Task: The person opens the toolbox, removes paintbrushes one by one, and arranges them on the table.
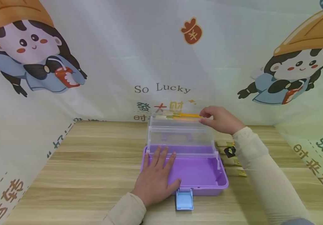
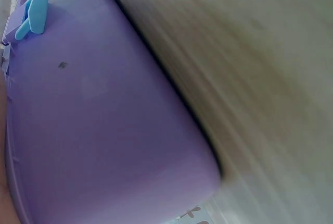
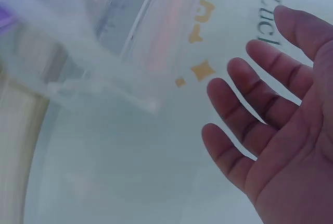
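A purple storage box (image 1: 198, 172) stands on the table with its clear folding trays (image 1: 182, 137) raised at the back. Paintbrushes with a yellow handle (image 1: 190, 115), gold ferrules and pale bristles lie along the top tray. My right hand (image 1: 220, 118) is at the handle end of these brushes. In the right wrist view its fingers (image 3: 234, 109) are apart, loosely bent, and hold nothing. With fingers spread, my left hand (image 1: 158, 178) rests on the box's left front part. A light blue latch (image 1: 184, 200) hangs down from the box's front rim.
Several more brushes (image 1: 235, 161) with gold ferrules lie right of the box, partly under my right forearm. A black item (image 1: 229, 152) with a pale mark is among them. A printed cloth (image 1: 110, 62) surrounds the wooden table (image 1: 93, 162) at the back and sides.
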`<state>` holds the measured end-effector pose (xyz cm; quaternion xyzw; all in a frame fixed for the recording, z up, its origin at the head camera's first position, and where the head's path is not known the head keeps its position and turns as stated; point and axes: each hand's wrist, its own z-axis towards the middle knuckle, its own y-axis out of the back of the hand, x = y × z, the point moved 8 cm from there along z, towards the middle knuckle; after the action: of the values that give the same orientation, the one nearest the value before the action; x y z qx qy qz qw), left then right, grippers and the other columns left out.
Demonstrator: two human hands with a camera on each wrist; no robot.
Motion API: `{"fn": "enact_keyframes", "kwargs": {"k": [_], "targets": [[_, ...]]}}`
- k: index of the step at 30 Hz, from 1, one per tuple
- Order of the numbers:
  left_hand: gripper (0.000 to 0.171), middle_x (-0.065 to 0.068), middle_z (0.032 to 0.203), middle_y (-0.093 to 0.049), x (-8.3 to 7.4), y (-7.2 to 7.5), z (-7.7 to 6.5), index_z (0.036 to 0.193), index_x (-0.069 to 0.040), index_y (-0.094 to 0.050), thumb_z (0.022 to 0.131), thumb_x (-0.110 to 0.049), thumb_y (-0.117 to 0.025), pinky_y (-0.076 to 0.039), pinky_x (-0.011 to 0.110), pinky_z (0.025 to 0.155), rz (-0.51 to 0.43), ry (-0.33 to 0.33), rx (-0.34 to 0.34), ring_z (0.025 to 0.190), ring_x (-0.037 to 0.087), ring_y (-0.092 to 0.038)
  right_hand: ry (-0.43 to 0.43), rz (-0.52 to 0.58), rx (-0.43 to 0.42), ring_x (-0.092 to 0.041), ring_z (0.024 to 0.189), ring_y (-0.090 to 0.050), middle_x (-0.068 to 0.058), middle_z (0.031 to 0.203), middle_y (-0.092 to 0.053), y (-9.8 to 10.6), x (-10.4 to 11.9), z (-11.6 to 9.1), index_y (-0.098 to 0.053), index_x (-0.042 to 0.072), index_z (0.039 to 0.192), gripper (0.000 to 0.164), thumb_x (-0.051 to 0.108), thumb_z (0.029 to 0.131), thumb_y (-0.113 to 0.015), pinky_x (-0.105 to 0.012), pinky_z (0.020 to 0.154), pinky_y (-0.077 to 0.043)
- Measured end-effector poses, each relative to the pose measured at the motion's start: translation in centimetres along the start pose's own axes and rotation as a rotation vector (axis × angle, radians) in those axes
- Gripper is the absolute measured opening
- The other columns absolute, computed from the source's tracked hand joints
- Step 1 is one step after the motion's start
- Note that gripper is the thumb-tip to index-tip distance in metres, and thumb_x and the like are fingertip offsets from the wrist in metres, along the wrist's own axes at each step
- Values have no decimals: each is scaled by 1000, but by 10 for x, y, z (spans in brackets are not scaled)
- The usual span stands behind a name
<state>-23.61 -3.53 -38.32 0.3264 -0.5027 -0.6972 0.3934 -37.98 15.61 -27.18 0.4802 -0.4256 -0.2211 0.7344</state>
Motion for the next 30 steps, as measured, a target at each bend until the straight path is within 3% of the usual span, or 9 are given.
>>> {"fn": "enact_keyframes", "kwargs": {"k": [7,15,21,30], "targets": [[79,15,163,-19,1,0,0,158,-17,-28,95,-64,-38,-7,63,115,9,5,16,151,33,-8,-7,23,1,-28,109,-60,-13,116,-66,-14,5,44,-65,2,120,32,24,98,-62,-47,95,-46],[79,16,162,-21,1,0,-1,157,-16,-30,95,-63,-40,-8,63,115,-12,1,3,150,34,-9,62,-6,5,-26,95,-62,-11,103,-69,-45,17,75,-68,0,113,30,20,92,-69,-43,87,-49],[79,15,162,-21,2,-1,-1,157,-16,-31,95,-64,-40,-9,63,115,6,2,1,150,33,-10,81,-50,14,-27,96,-64,-10,103,-70,-62,20,85,-69,2,109,27,23,91,-70,-43,88,-50],[79,15,162,-22,2,-3,0,157,-17,-31,95,-65,-37,-11,63,115,14,5,10,150,33,-11,44,-73,3,-28,103,-63,-12,111,-69,-75,21,88,-69,3,116,33,25,92,-67,-42,92,-49]]}}
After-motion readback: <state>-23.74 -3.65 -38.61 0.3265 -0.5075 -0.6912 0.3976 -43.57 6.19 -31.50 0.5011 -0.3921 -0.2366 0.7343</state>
